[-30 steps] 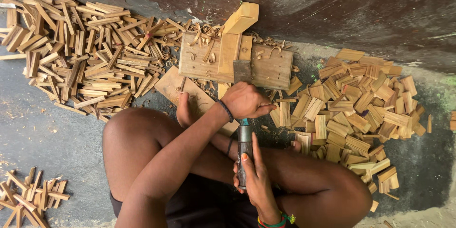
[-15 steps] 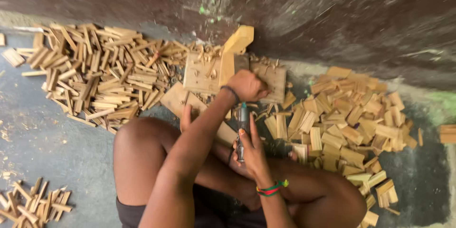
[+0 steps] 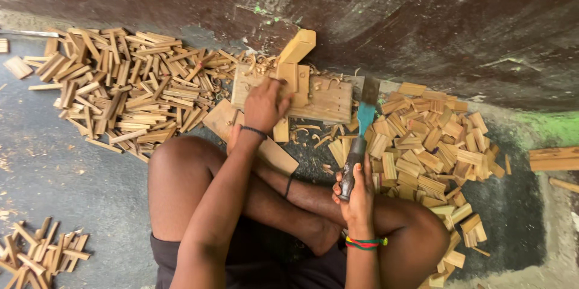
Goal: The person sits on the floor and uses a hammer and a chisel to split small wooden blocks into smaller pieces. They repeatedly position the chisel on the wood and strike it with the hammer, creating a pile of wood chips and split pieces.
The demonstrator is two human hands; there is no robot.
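Observation:
I sit cross-legged on the floor. My left hand [image 3: 265, 105] reaches forward and grips the near edge of a flat wooden block [image 3: 322, 101] that carries an upright yellow wood piece [image 3: 297, 48]. My right hand [image 3: 357, 195] is closed around the dark handle of a chisel [image 3: 362, 129]. Its teal shank and flat blade point away from me, just right of the block. A bracelet sits on each wrist.
A pile of thin wood sticks [image 3: 120, 87] lies to the left and a pile of short cut wood pieces [image 3: 434, 144] to the right. A smaller stick heap [image 3: 42, 253] lies at the lower left. A dark stained wall [image 3: 392, 12] rises behind the block. Wood shavings surround the block.
My left hand has left the chisel and moved forward onto the wooden block. My right hand has swung the chisel out to the right, with its blade now beside the block.

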